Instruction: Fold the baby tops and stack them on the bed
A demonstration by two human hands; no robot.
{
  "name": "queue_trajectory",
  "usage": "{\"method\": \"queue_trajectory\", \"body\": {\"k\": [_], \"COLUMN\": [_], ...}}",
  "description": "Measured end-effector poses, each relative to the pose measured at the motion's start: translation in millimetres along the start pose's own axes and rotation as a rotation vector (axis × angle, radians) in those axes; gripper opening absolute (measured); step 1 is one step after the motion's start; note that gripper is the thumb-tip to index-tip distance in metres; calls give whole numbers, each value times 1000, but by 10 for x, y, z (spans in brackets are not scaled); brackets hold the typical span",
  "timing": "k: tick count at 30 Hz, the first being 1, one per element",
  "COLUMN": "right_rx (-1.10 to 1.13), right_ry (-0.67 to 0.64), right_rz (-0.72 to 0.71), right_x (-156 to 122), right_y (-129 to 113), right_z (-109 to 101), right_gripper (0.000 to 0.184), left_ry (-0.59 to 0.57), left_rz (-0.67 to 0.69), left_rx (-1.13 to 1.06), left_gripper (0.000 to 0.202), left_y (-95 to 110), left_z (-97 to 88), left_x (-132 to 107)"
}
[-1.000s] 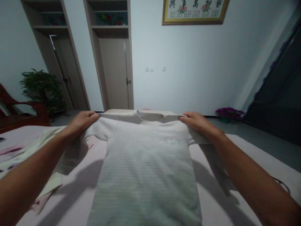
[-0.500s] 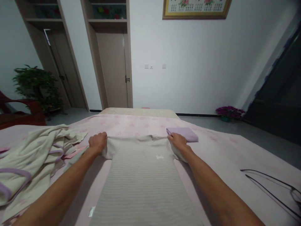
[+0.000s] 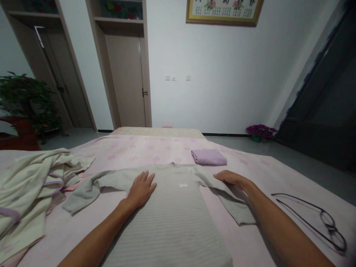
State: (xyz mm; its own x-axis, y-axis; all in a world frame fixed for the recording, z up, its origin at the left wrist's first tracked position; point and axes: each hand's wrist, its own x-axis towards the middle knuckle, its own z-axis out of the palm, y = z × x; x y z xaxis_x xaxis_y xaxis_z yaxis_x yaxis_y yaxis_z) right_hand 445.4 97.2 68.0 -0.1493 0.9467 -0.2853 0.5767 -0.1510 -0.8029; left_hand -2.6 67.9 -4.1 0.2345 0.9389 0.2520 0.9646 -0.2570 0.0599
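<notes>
A grey, finely striped long-sleeved shirt (image 3: 172,211) lies spread out before me, collar at the far end and a small white print on its chest. My left hand (image 3: 142,188) rests on the shirt near its left shoulder, palm down and fingers spread. Above the right sleeve is my right hand (image 3: 233,178), its fingers stretched out toward the shoulder at the sleeve's upper edge; its thumb is mostly hidden. Both sleeves reach outward, the left one bent and creased, the right one slanting toward me under my right forearm.
A folded purple cloth (image 3: 209,157) lies beyond the right shoulder. Crumpled cream fabric with purple trim (image 3: 30,193) is heaped at the left. Black-framed glasses (image 3: 328,226) lie at the right on the pink patterned bed cover (image 3: 155,146).
Both hands have let go of the shirt's shoulder areas. My left hand has moved inward and flattened on the shirt; my right has shifted outward along the sleeve. Both sleeves now show more fully.
</notes>
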Motion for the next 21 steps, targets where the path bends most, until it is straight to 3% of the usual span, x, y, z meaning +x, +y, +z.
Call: {"method": "queue_trajectory", "body": {"k": [3,8,10,12,14,17,19,21], "right_rx": [67,272,233,-6,-395,-894,-1024,-1014], "right_ry": [-134,-262,-277,-165,52,340,398,399], "right_rz": [5,-74,-100,-109,-92,-92,-101,-42], "right_x": [-156,-381,-443,-472,-475,-458,-435,-392], "right_y": [8,-89,-152,-242,-351,-473,-459,-347], "right_z": [56,272,316,282,167,-80,-227,-329], "right_gripper": [43,49,49,40,31,32,38,42], "left_ry": [-5,-7,-3,-1,3,7,7,8], "left_rz": [5,1,2,4,7,4,1,5], "left_rx": [12,29,24,18,11,6,11,15], "left_gripper": [55,54,54,54,54,54,53,53], "left_y": [12,26,30,29,25,19,19,21], "left_z": [-24,-71,-70,-65,-59,-54,-55,-59], "left_x": [-11,-14,-19,-22,-23,-22,-22,-23]}}
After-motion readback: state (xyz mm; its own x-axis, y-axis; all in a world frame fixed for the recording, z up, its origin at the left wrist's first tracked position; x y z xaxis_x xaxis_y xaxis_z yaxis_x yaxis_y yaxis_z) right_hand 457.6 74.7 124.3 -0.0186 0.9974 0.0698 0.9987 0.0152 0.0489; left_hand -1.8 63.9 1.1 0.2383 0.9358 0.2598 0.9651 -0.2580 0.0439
